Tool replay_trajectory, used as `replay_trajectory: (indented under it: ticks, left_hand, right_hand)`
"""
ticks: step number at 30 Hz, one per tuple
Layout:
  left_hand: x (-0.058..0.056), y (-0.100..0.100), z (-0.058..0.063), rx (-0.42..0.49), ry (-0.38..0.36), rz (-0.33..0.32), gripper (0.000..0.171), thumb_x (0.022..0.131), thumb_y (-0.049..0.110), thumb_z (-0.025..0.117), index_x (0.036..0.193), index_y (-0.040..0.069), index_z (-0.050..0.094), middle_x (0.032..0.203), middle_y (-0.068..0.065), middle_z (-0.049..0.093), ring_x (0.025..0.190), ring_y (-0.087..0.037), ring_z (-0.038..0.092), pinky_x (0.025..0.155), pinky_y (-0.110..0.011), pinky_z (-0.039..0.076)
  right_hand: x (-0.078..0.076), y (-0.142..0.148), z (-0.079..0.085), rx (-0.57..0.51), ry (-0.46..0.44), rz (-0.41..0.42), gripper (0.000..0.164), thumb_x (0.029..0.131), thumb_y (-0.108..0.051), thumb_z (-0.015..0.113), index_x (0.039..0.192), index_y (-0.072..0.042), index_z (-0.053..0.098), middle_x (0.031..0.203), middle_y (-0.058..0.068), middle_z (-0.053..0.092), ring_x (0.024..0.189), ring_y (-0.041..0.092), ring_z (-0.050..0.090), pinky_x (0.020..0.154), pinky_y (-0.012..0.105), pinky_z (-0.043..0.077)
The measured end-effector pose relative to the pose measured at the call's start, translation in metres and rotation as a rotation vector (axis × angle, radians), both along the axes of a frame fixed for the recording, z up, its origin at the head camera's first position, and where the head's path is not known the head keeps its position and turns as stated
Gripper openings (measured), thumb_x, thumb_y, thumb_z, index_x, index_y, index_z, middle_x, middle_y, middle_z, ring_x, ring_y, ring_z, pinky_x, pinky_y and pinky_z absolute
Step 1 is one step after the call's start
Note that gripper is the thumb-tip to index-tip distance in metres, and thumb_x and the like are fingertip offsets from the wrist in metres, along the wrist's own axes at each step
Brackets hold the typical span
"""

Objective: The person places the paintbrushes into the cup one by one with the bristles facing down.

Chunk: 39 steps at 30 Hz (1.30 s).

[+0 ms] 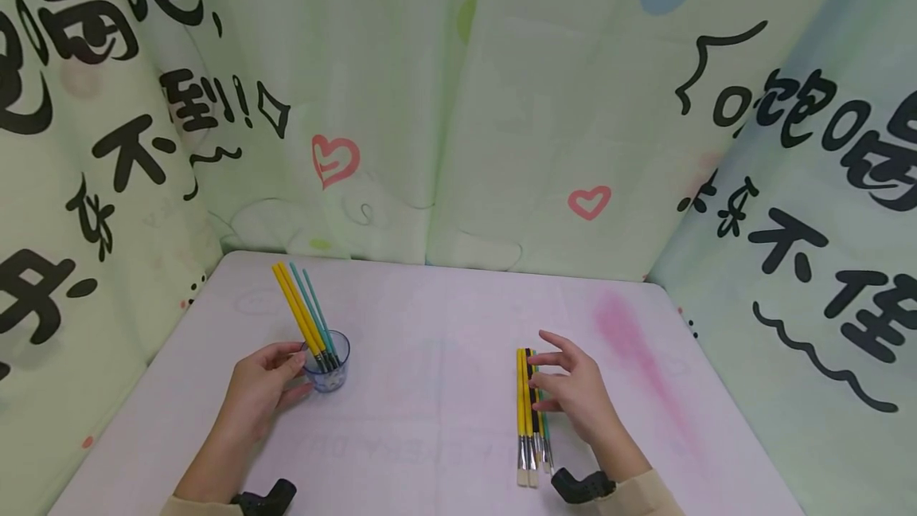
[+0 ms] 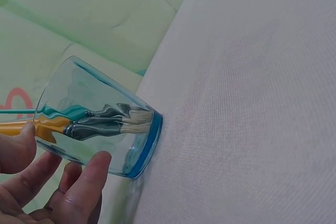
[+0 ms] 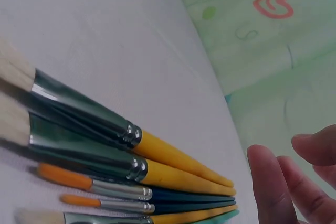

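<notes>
My left hand (image 1: 263, 388) holds a clear bluish cup (image 2: 100, 85) at its side, thumb near the rim and fingers along the wall. Inside the cup, two yellow-handled paintbrushes (image 1: 295, 305) and two thin teal-handled ones (image 1: 314, 301) lean to the left, bristles down. My right hand (image 1: 576, 388) hovers at a row of paintbrushes lying on the table, its fingers spread loosely and holding nothing. That row has yellow-handled brushes (image 3: 178, 169) with wide pale bristles, dark-handled brushes (image 3: 189, 193) with orange tips, and a teal handle (image 3: 223, 216) at the edge.
A pale pinkish-white cloth covers the table (image 1: 430, 388), with a pink stain (image 1: 637, 357) at the right. Light green printed curtains (image 1: 458, 142) with black lettering stand around the back and sides. A dark strap (image 1: 583, 486) sits at each wrist.
</notes>
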State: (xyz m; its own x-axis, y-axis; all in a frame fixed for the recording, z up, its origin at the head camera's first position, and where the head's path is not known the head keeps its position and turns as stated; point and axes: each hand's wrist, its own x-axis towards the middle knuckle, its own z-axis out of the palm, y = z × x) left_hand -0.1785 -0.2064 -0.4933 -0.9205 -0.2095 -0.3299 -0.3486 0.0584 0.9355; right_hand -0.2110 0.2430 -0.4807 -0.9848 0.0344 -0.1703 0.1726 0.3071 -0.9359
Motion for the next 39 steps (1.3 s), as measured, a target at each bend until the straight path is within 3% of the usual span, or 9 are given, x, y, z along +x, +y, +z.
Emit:
replay_trajectory:
  ticks: [20, 39]
  left_hand:
    - [0.0, -0.001, -0.002, 0.001, 0.007, -0.002, 0.047, 0.11, 0.022, 0.063, 0.151, 0.001, 0.055, 0.13, -0.017, 0.06, 0.113, -0.021, 0.065, 0.089, -0.033, 0.068]
    - [0.001, -0.001, -0.002, -0.005, 0.011, -0.011, 0.048, 0.11, 0.024, 0.064, 0.152, 0.001, 0.055, 0.133, -0.018, 0.059, 0.117, -0.023, 0.064, 0.089, -0.032, 0.068]
  right_hand:
    - [-0.005, 0.017, -0.009, 0.179, -0.058, 0.005, 0.073, 0.092, -0.001, 0.076, 0.159, -0.014, 0.049, 0.127, 0.023, 0.069, 0.086, 0.024, 0.071, 0.063, 0.043, 0.068]
    - [-0.011, 0.018, -0.016, 0.31, -0.14, 0.003, 0.071, 0.088, 0.005, 0.079, 0.153, -0.011, 0.055, 0.103, 0.013, 0.069, 0.073, 0.023, 0.065, 0.056, 0.036, 0.065]
